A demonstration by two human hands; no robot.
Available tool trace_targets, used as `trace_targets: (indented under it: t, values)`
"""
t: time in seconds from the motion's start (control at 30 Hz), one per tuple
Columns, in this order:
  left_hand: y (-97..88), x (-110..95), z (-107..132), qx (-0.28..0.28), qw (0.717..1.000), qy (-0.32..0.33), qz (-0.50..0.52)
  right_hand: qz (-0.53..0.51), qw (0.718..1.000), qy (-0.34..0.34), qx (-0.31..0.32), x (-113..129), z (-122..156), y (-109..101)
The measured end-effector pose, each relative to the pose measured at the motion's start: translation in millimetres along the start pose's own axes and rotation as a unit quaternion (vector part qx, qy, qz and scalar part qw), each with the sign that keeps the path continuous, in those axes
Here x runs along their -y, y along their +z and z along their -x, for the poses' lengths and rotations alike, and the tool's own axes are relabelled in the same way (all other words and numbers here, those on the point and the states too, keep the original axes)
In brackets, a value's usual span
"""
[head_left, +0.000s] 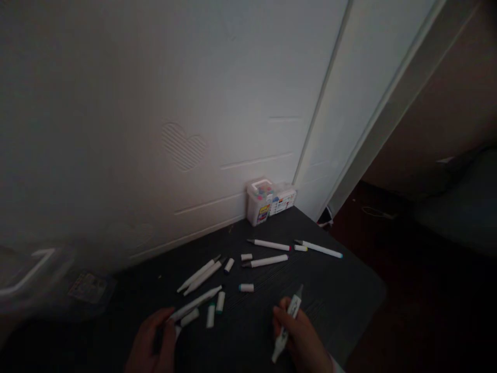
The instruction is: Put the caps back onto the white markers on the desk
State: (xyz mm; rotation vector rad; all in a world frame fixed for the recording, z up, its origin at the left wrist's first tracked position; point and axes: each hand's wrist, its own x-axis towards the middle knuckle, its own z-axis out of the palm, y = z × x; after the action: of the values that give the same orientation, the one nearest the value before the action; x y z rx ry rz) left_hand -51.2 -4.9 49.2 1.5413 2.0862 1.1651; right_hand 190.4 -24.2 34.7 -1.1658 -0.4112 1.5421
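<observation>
In the head view, my right hand grips an uncapped white marker, its dark end pointing up and away. My left hand is curled at the near left. A white marker end shows past its thumb, most of it hidden by the fingers. Touching or just beyond its index fingertip lies another white marker. Close by are a loose cap, a green-edged cap and a second green-edged cap. Two uncapped markers lie side by side farther up.
More markers and caps, including a blue-edged cap, lie across the dark table. A lidded plastic tub and a marker box stand against the white wall panel. Clear plastic packaging sits at left.
</observation>
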Motion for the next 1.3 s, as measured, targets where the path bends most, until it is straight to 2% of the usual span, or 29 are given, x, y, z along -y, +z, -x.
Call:
trace_targets:
  t: [0.1, 0.17, 0.2, 0.3, 0.4, 0.47, 0.67, 0.8, 0.9, 0.97, 1.0, 1.03, 1.07, 1.1, 1.17, 1.23, 1.3]
  values:
    - [-7.4, -21, 6, 0.011, 0.998, 0.023, 0.064, 0.058, 0.997, 0.028, 0.030, 13, 7, 10]
    - [-9.6, -28, 10, 0.044, 0.994, 0.034, 0.094, 0.099, 0.991, 0.031, 0.088, 23, 9, 22]
    - [-10.0, -31, 13, 0.063, 0.992, 0.034, 0.107, 0.118, 0.983, 0.035, 0.136, 27, 8, 30]
    - [-9.2, -35, 21, 0.162, 0.972, 0.005, 0.171, 0.160, 0.940, 0.058, 0.294, 29, 1, 55]
    - [-5.0, -37, 28, 0.277, 0.923, -0.028, 0.265, 0.188, 0.904, 0.072, 0.378, 20, -7, 75]
    - [-1.1, -39, 30, 0.307, 0.901, -0.057, 0.302, 0.195, 0.893, 0.079, 0.399, 12, -11, 82]
    - [2.6, -45, 28, 0.332, 0.887, -0.112, 0.302, 0.176, 0.875, 0.117, 0.436, -1, -11, 83]
    - [-1.4, -47, 26, 0.357, 0.836, -0.168, 0.382, 0.186, 0.846, 0.123, 0.484, 5, -9, 83]
    - [-1.6, -45, 26, 0.330, 0.802, -0.223, 0.446, 0.264, 0.838, 0.077, 0.470, 18, -14, 83]
    - [-0.6, -43, 26, 0.292, 0.797, -0.253, 0.464, 0.377, 0.822, -0.013, 0.427, 32, -22, 86]
    - [0.0, -42, 26, 0.276, 0.796, -0.263, 0.470, 0.446, 0.796, -0.079, 0.401, 39, -28, 89]
    - [0.3, -41, 26, 0.264, 0.796, -0.268, 0.475, 0.521, 0.753, -0.156, 0.370, 46, -34, 93]
    - [0.3, -41, 27, 0.258, 0.794, -0.271, 0.480, 0.593, 0.690, -0.236, 0.342, 52, -40, 98]
    - [-0.1, -42, 27, 0.254, 0.791, -0.272, 0.486, 0.659, 0.611, -0.298, 0.322, 57, -46, 104]
    - [-2.6, -43, 25, 0.241, 0.787, -0.272, 0.499, 0.765, 0.448, -0.354, 0.298, 61, -58, 118]
    - [-7.1, -43, 22, 0.195, 0.788, -0.275, 0.516, 0.799, 0.375, -0.355, 0.308, 59, -67, 133]
    - [-13.5, -40, 16, 0.108, 0.787, -0.274, 0.543, 0.811, 0.338, -0.347, 0.329, 53, -73, 147]
